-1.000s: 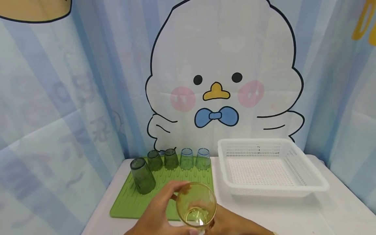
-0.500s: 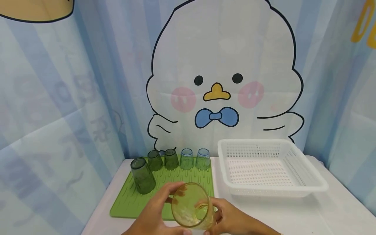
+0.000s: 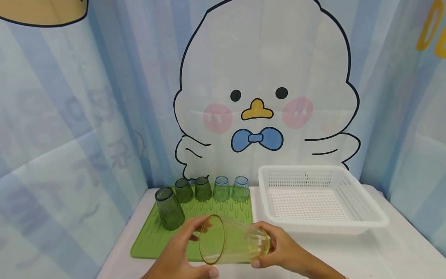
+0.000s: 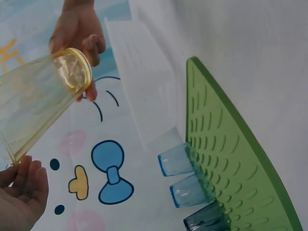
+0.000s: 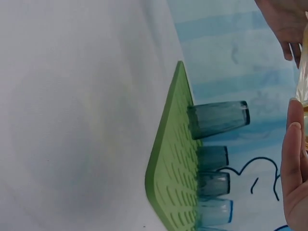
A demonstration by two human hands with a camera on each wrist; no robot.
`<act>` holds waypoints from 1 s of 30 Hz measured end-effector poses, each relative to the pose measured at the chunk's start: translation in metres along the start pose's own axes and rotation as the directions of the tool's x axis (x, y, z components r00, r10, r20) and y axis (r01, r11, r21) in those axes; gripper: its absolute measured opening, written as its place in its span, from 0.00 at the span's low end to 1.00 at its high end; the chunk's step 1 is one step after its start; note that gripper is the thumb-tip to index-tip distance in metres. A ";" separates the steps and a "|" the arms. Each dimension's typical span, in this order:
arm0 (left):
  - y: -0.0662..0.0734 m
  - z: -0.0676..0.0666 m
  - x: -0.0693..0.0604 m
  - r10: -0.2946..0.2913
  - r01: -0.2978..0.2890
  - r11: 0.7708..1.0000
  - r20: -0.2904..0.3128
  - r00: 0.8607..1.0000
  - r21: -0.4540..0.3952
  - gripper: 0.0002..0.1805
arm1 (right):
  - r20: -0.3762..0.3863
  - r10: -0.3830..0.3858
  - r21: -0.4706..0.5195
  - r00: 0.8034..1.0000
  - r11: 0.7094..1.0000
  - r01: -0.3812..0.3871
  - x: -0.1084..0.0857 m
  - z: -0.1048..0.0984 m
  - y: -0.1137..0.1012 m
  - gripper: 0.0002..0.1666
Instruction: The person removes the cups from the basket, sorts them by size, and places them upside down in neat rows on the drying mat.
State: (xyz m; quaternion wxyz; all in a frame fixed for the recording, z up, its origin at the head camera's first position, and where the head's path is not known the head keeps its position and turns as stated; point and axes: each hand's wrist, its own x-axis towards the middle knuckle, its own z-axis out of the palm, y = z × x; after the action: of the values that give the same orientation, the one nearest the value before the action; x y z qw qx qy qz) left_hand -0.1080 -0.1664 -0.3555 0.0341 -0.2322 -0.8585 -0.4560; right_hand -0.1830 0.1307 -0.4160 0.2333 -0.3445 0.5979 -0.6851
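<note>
A clear yellow drinking glass [image 3: 237, 240] lies sideways in the air between both hands, its mouth pointing left and its base right. My right hand [image 3: 287, 248] grips the base end, thumb below and fingers behind. At the rim, my left hand [image 3: 175, 252] holds the glass between thumb and fingers. The left wrist view has the tapering yellow glass [image 4: 36, 98] at its left side, with left fingertips [image 4: 33, 175] touching the rim. Only a sliver of the glass shows in the right wrist view, beside the right hand [image 5: 294, 178].
A green drying mat [image 3: 153, 248] lies behind the hands. On it stand a tall dark glass [image 3: 169, 211], two short dark glasses [image 3: 203, 190] and two pale blue glasses [image 3: 240, 190]. A white perforated basket [image 3: 327, 224] stands right of the mat; a printed curtain [image 3: 265, 58] hangs behind.
The yellow glass has turned from its mouth facing the head camera to lying sideways, mouth left. My right hand has moved right with the base; the left shifted slightly left.
</note>
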 end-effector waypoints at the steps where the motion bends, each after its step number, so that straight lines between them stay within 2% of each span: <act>1: -0.001 0.000 0.000 -0.023 0.023 1.000 0.003 1.000 0.007 0.43 | -0.008 0.003 0.006 1.000 1.000 -0.003 0.000 -0.001 -0.001 0.36; 5: -0.005 -0.001 0.000 -0.075 0.075 0.996 -0.002 0.997 0.040 0.43 | -0.022 -0.006 0.014 1.000 1.000 0.007 -0.002 -0.004 -0.007 0.37; 12: -0.015 0.000 0.001 -0.090 0.090 0.995 0.015 0.996 0.039 0.44 | -0.058 -0.010 -0.037 0.998 0.999 0.008 -0.003 -0.006 -0.016 0.37; 16: -0.021 0.003 0.002 -0.124 0.124 0.992 0.044 0.991 0.009 0.45 | -0.076 -0.012 -0.060 0.997 0.998 0.007 -0.002 -0.007 -0.022 0.37; 22: -0.030 0.008 0.003 -0.157 0.162 0.986 0.093 0.983 -0.039 0.45 | -0.067 -0.051 -0.053 0.996 0.997 0.048 0.001 -0.007 -0.029 0.36; 30: -0.037 0.014 0.004 -0.197 0.208 0.975 0.139 0.971 -0.077 0.43 | -0.101 -0.042 -0.067 0.994 0.997 0.036 0.004 -0.002 -0.035 0.36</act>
State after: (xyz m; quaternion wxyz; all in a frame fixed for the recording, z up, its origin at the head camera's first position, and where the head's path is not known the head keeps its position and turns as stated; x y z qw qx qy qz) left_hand -0.1254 -0.1718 -0.3907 -0.0796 -0.1740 -0.8565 -0.4793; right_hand -0.1840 0.1358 -0.3810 0.1778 -0.3281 0.6241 -0.6865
